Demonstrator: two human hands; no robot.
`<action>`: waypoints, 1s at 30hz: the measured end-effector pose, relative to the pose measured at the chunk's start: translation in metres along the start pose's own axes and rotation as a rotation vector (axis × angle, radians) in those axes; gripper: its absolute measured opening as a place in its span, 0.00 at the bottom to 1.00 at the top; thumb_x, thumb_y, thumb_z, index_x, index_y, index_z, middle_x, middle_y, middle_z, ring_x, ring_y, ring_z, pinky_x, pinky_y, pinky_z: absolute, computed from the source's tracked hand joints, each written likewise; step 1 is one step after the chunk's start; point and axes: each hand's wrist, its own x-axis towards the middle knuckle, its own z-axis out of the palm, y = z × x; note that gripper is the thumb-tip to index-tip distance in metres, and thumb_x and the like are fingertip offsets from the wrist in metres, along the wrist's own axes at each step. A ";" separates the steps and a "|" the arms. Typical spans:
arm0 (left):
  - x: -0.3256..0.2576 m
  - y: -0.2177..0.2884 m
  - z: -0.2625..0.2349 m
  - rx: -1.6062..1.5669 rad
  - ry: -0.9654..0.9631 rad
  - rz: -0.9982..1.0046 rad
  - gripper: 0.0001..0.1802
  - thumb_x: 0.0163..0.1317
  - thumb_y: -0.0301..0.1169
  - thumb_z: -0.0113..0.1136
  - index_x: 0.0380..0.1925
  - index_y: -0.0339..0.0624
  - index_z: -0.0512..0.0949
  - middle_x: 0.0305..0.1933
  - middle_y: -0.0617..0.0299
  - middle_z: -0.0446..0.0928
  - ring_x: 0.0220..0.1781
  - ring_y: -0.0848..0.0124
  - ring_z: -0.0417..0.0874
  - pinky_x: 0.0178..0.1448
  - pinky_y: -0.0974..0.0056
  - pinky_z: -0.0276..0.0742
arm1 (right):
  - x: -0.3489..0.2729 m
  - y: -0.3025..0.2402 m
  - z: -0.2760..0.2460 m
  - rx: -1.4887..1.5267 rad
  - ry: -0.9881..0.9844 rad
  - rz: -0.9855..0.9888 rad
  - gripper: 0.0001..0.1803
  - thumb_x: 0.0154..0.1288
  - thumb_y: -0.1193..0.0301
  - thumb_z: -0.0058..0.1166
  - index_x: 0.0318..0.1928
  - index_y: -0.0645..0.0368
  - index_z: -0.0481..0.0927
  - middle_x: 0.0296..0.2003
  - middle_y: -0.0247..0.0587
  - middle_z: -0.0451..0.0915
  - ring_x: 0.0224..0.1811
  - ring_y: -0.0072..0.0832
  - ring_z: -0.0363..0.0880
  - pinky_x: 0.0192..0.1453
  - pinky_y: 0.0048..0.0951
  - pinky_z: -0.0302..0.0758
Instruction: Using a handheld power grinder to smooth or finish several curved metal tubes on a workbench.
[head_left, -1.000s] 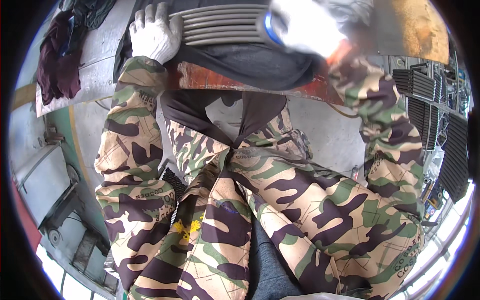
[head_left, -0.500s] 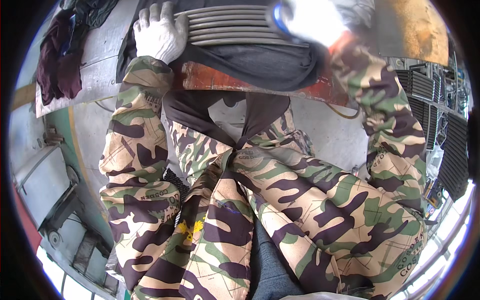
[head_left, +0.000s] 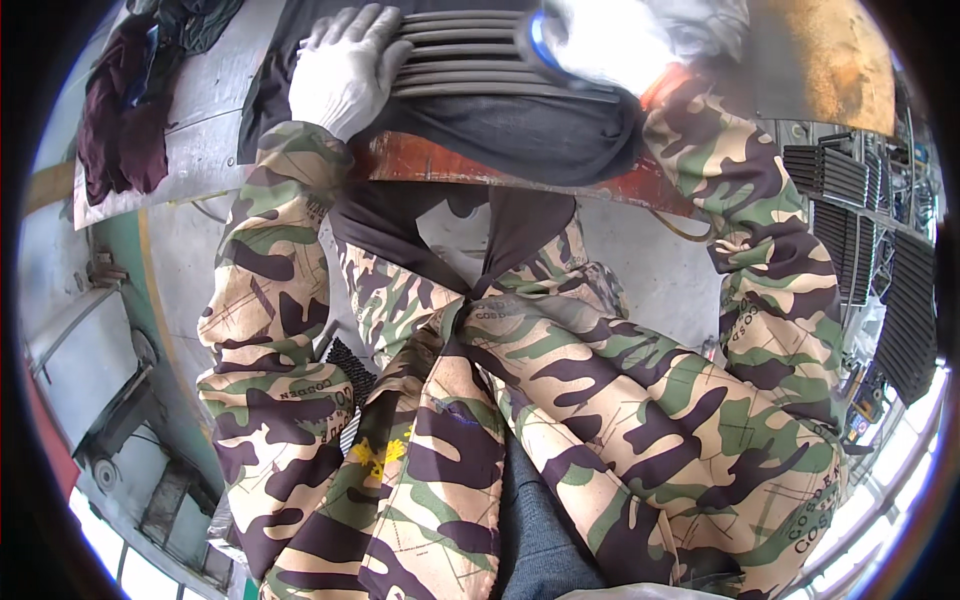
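Several grey metal rods (head_left: 465, 66) lie side by side across a black cloth (head_left: 500, 130) on the bench. My left hand (head_left: 345, 75), in a white knit glove, rests over their left ends with its fingers stretched out. Toward the rods' right side is my right hand (head_left: 630, 45), in a white glove with an orange cuff, bright and smeared by motion. At its left side shows a curved blue edge (head_left: 541, 38) of something white pressed over the rods. What that thing is cannot be made out, and the right fingers are hidden.
Dark crumpled clothing (head_left: 125, 110) lies on the bench's left end. A rusty, tan-stained sheet (head_left: 835, 65) is at the far right. Beyond the bench on the right stand racks of dark rods (head_left: 850, 250). The red bench edge (head_left: 430, 158) runs in front of me.
My left hand has shifted slightly right and nearer along the rods. The right hand and the blue-edged thing have moved a little left.
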 end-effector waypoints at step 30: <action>0.034 0.059 -0.006 -0.001 0.034 -0.129 0.31 0.68 0.44 0.58 0.65 0.34 0.73 0.67 0.38 0.74 0.70 0.37 0.71 0.78 0.33 0.56 | -0.019 0.001 -0.025 0.010 0.001 -0.092 0.11 0.65 0.63 0.58 0.36 0.58 0.79 0.32 0.51 0.79 0.35 0.51 0.81 0.41 0.49 0.80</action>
